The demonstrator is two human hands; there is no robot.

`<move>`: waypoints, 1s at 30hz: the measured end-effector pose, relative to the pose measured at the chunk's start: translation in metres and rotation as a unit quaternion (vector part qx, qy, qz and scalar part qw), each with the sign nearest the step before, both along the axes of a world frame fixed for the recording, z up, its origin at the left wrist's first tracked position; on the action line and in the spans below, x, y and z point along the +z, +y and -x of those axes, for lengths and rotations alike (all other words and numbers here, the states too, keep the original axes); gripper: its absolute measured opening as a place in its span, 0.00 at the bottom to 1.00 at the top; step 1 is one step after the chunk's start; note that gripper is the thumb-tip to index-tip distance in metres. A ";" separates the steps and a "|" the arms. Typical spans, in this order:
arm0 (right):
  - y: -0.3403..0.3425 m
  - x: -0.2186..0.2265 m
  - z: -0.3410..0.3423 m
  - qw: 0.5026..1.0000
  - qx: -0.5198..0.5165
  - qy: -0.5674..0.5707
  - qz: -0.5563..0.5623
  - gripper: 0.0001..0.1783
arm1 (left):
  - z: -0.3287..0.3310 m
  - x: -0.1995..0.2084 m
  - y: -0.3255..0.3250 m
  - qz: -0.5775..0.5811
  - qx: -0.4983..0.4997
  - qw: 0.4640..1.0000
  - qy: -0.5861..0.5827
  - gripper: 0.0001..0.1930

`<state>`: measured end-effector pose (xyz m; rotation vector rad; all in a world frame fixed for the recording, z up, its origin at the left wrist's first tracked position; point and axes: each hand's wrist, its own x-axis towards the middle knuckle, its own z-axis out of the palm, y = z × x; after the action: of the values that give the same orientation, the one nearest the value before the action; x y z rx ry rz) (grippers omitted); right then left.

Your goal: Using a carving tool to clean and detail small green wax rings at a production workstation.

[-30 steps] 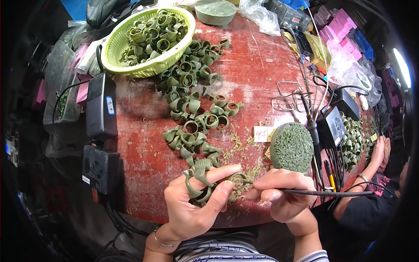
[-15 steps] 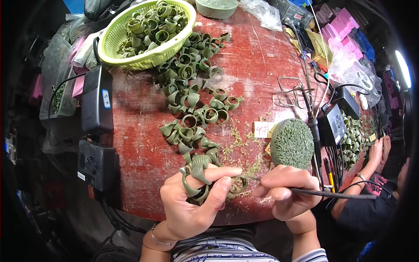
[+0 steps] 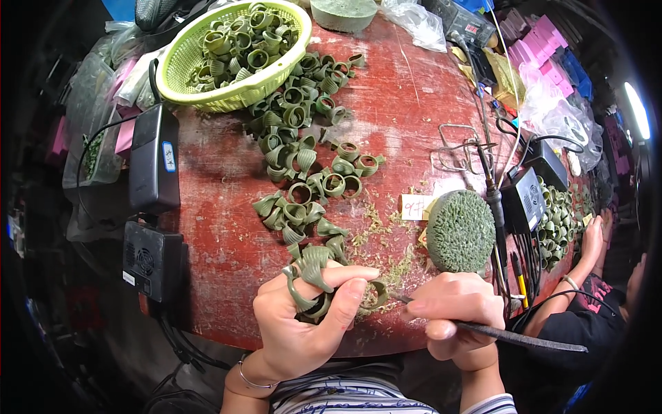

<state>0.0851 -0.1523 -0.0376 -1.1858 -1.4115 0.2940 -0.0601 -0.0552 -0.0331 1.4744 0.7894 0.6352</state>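
My left hand (image 3: 310, 310) is closed, thumb and index finger together, with a small green wax-like ring (image 3: 374, 295) at their tips. More ribbed green rings (image 3: 316, 268) sit around its fingers. My right hand (image 3: 462, 310) is wrapped round a slim dark hand tool (image 3: 524, 338). The tool's thin tip points left, close beside the ring; whether they touch I cannot tell. Beyond my left hand, loose green rings (image 3: 296, 193) trail across the red worn table (image 3: 221, 255). Green shavings (image 3: 386, 241) lie scattered near my fingertips.
A yellow-green basket (image 3: 234, 96) of rings stands at the far left. Right of my hands are a round green textured block (image 3: 460, 231), a pen-like tool in a wire stand (image 3: 458, 148), dark boxes (image 3: 524, 196) and cables. At far right, another person's hand (image 3: 593, 238) is near more rings.
My right hand has drawn slightly back, and the tool's tail has tipped lower. The tip has come away to the right of my left index fingertip. My left hand stays nearly still.
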 end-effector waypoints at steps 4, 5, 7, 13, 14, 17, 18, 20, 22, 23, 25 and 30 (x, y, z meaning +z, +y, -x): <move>0.000 0.004 -0.002 0.998 0.022 -0.029 0.042 0.10 | -0.002 0.001 -0.001 -0.018 0.000 1.000 -0.003 0.04; -0.002 0.006 -0.003 0.998 0.002 -0.042 0.038 0.11 | -0.002 0.000 -0.002 -0.036 -0.001 0.999 -0.005 0.04; 0.000 0.003 -0.003 0.997 -0.026 -0.062 0.028 0.12 | 0.000 -0.002 -0.002 -0.056 0.006 0.998 -0.001 0.05; 0.002 0.000 0.000 1.000 0.005 -0.017 0.023 0.11 | -0.001 -0.004 -0.001 -0.063 0.015 0.998 -0.002 0.05; 0.003 -0.001 0.000 1.000 0.024 -0.006 0.012 0.11 | 0.000 -0.004 -0.001 -0.072 0.016 0.997 0.001 0.05; 0.002 0.007 -0.001 0.996 0.033 -0.057 0.057 0.10 | -0.003 -0.006 0.001 -0.140 0.007 0.990 -0.008 0.06; 0.002 0.008 0.001 0.994 0.020 -0.083 0.064 0.10 | -0.003 -0.006 0.002 -0.202 0.000 0.979 -0.014 0.06; 0.000 0.010 0.001 0.993 -0.004 -0.100 0.061 0.10 | -0.005 -0.006 -0.001 -0.203 0.011 0.979 -0.019 0.04; 0.000 0.008 0.001 0.991 -0.025 -0.118 0.056 0.10 | -0.005 -0.007 0.000 -0.204 0.023 0.978 -0.023 0.04; 0.000 0.006 0.002 0.994 -0.030 -0.093 0.043 0.10 | -0.005 -0.007 0.000 -0.206 0.022 0.978 -0.023 0.04; 0.001 0.001 0.001 0.997 -0.034 -0.068 0.031 0.11 | -0.004 -0.009 0.000 -0.207 0.022 0.978 -0.023 0.04; 0.003 0.004 0.002 0.995 0.033 -0.070 0.056 0.10 | -0.004 -0.010 0.001 -0.213 0.028 0.976 -0.027 0.03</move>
<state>0.0835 -0.1488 -0.0337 -1.2724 -1.5758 0.3457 -0.0560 -0.0544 -0.0433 1.8179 0.6801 0.9237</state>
